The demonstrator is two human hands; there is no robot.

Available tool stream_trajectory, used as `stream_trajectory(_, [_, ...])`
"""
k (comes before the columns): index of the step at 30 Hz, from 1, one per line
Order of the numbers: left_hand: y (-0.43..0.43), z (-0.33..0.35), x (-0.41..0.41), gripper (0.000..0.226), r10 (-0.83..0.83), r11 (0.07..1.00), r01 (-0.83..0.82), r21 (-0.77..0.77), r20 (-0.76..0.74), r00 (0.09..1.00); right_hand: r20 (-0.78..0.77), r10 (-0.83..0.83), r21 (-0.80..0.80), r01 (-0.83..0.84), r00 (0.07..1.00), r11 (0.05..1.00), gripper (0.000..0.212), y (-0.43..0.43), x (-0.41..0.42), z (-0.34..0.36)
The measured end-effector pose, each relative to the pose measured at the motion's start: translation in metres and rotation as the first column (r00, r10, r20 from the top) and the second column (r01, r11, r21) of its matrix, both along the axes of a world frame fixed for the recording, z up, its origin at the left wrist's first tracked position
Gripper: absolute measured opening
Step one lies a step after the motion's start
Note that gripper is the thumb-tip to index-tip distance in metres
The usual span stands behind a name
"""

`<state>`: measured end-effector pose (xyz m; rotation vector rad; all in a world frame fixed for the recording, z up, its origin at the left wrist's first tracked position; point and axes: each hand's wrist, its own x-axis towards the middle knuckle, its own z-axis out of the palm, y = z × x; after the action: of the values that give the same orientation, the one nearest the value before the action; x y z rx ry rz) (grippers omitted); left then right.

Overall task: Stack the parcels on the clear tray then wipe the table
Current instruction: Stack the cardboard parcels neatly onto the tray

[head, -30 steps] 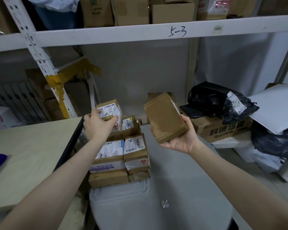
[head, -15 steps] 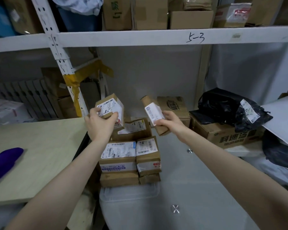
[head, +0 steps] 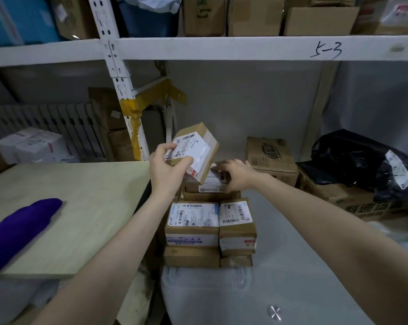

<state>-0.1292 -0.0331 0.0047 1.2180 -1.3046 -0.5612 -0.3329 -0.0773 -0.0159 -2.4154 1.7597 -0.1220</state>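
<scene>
Several brown labelled parcels (head: 192, 225) are stacked on the clear tray (head: 205, 276), which rests on the grey table (head: 304, 266). My left hand (head: 167, 171) grips a small brown parcel (head: 196, 150) with a white label, tilted in the air above the back of the stack. My right hand (head: 236, 174) rests on a flat parcel (head: 212, 185) lying on top of the back of the stack, fingers holding its right edge. Part of that parcel is hidden behind the held one.
A purple cloth (head: 17, 228) lies on the wooden table (head: 81, 202) at left. Cardboard boxes (head: 272, 158) and a black bag (head: 362, 160) sit at back right. A white shelf beam (head: 221, 46) crosses overhead, with its taped upright (head: 125, 106) behind the stack.
My right hand has come down and set its parcel flat on the back of the stack. My left hand still holds its parcel aloft, tilted more.
</scene>
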Motion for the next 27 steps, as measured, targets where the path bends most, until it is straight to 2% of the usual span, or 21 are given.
stream_trajectory(2, [0.001,-0.003,0.002,0.041,-0.061,0.998,0.061,0.013,0.023,0.998,0.215,-0.028,-0.01,0.031,0.976,0.999,0.075,0.01,-0.009,0.0])
stream_trajectory(3, [0.001,-0.004,0.004,0.041,-0.094,0.995,0.093,0.025,0.031,0.995,0.386,-0.055,-0.045,0.078,0.921,0.996,0.066,0.015,-0.012,0.002])
stream_trajectory(4, [0.002,-0.005,0.004,0.04,-0.126,0.992,0.125,0.029,0.043,0.991,0.559,-0.088,-0.08,0.159,0.824,0.984,0.055,0.02,-0.014,0.004])
stream_trajectory(5, [0.005,-0.004,0.005,0.04,-0.154,0.988,0.152,0.026,0.071,0.986,0.719,-0.119,-0.077,0.249,0.684,0.965,0.046,0.026,-0.016,0.007])
stream_trajectory(6, [0.008,-0.004,0.004,0.04,-0.182,0.983,0.18,0.024,0.11,0.977,0.852,-0.14,-0.018,0.295,0.505,0.955,0.04,0.033,-0.018,0.012])
stream_trajectory(7, [0.012,-0.004,0.002,0.043,-0.218,0.976,0.217,0.026,0.148,0.965,0.933,-0.149,0.058,0.271,0.329,0.961,0.036,0.04,-0.019,0.016])
stream_trajectory(8, [0.018,-0.004,-0.001,0.045,-0.258,0.966,0.255,0.04,0.177,0.95,0.961,-0.151,0.103,0.21,0.23,0.972,0.032,0.048,-0.021,0.019])
stream_trajectory(9, [0.023,-0.004,-0.004,0.046,-0.298,0.954,0.292,0.063,0.192,0.935,0.964,-0.14,0.109,0.144,0.228,0.984,0.028,0.057,-0.022,0.022])
stream_trajectory(12, [0.036,-0.004,-0.01,0.038,-0.362,0.932,0.351,0.09,0.202,0.91,0.932,-0.036,0.02,0.048,0.361,0.999,0.022,0.08,-0.023,0.013])
stream_trajectory(16, [0.047,-0.004,-0.01,0.034,-0.374,0.928,0.363,0.091,0.239,0.896,0.885,0.059,-0.107,0.079,0.461,0.991,0.043,0.103,-0.022,-0.001])
stream_trajectory(19, [0.054,-0.014,-0.009,0.034,-0.376,0.926,0.35,0.138,0.322,0.869,0.827,0.06,-0.157,0.128,0.559,0.979,0.046,0.118,-0.022,-0.016])
stream_trajectory(23, [0.058,-0.033,-0.005,0.046,-0.39,0.919,0.321,0.229,0.41,0.825,0.796,0.052,-0.199,0.179,0.603,0.963,0.048,0.13,-0.016,-0.04])
stream_trajectory(27, [0.06,-0.035,-0.003,0.061,-0.38,0.924,0.304,0.233,0.462,0.801,0.779,0.04,-0.218,0.211,0.625,0.953,0.049,0.133,-0.01,-0.05])
